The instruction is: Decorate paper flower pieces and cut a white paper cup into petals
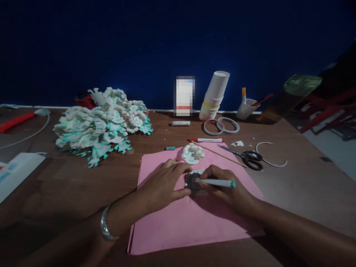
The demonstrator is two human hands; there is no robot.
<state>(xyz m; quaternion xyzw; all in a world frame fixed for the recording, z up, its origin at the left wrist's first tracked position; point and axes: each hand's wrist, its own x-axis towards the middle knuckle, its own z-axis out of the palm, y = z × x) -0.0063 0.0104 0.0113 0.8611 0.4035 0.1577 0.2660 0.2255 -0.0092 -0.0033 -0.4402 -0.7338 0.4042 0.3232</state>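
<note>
My right hand (pixel 222 185) grips a white marker (pixel 218 182) with a teal end, its tip over a small piece of white paper (pixel 203 192). Some teal strokes show along that paper's top edge; its middle lies in shadow. My left hand (pixel 168 181) rests on the pink sheets (pixel 167 230), thumb and fingers apart, the fingertips at the paper's left edge. Just beyond the hands sits a white paper cutout (pixel 193 154) with curled strips round its rim and teal lines. A teal marker cap (pixel 170 148) lies at the sheets' far edge.
Many similar cutouts form a heap (pixel 102 126) at the left. Scissors (pixel 251 159), a thin stick (pixel 222 155), a red-capped marker (pixel 207 140) and tape rolls (pixel 228 125) lie to the right. Stacked paper cups (pixel 214 96) lean behind, near a bottle (pixel 292 96).
</note>
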